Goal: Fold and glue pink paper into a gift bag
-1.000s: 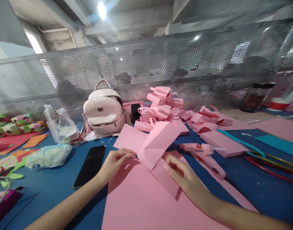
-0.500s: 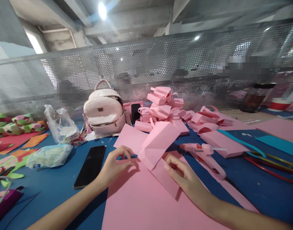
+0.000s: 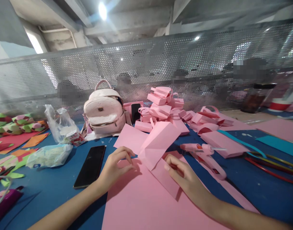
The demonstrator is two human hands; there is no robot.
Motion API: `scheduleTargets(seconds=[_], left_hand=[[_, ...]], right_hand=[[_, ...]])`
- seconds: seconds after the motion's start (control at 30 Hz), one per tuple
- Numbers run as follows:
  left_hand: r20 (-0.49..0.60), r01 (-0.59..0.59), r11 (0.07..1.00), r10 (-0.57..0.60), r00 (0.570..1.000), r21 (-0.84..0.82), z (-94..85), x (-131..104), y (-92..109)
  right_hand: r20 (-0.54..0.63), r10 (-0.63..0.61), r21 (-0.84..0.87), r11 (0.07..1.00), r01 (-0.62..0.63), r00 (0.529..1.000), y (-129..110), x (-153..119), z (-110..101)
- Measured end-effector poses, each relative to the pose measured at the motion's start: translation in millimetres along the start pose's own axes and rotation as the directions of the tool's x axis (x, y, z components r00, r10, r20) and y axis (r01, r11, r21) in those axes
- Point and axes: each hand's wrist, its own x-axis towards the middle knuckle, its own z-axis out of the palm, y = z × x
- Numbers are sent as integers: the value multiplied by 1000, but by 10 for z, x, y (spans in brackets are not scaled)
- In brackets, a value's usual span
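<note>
A folded piece of pink paper (image 3: 158, 143) stands tilted above a large pink sheet (image 3: 146, 210) in front of me. My right hand (image 3: 178, 171) grips its right edge between thumb and curled fingers. To the left of the folded paper, my left hand (image 3: 119, 164) hovers over the sheet, fingers bent and thumb apart, with nothing visible between them. A pink glue gun (image 3: 206, 156) lies to the right of my right hand, on a pink strip.
Behind are a pile of folded pink paper pieces (image 3: 164, 107) and a white backpack (image 3: 103, 111). A black phone (image 3: 90, 166) lies left of my left arm, near a tissue pack (image 3: 49, 155). Coloured cords (image 3: 273, 166) lie at right. A perforated metal screen (image 3: 146, 64) stands behind.
My left hand has shifted very slightly to the right, its fingertips a little closer to the folded paper. My right hand and the paper stay almost still.
</note>
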Motion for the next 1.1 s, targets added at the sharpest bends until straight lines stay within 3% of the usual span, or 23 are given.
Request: scheduleTargets(seconds=[0.23,0.57,0.7,0.83,0.9,1.0,1.1], left_hand=[[-1,-29,998,29,1000,52,-3,-12,-22],[79,-61,992,52,995,107,-8,13,-8],[237,-163,967,115,965,193,-56,-51,236],[413,-363,829,179,893,426,-119,-339,552],[409,-374,809,183,894,454,-192,-568,596],[348,-277,878,138,927,391,-385,-965,503],[512,-263,961,181,840,91,-648,-1318,428]], right_hand=[[-3,5,-1,1000,-5,1000,-3,0,-2],[0,0,33,999,0,1000,-12,3,-3],[-1,-14,30,999,14,1000,28,0,-6],[34,-36,-5,999,36,999,54,-13,-6],[57,-51,-25,998,53,997,42,-29,-5],[99,-96,-53,993,101,990,4,-57,0],[189,-138,-99,982,159,972,-37,-84,13]])
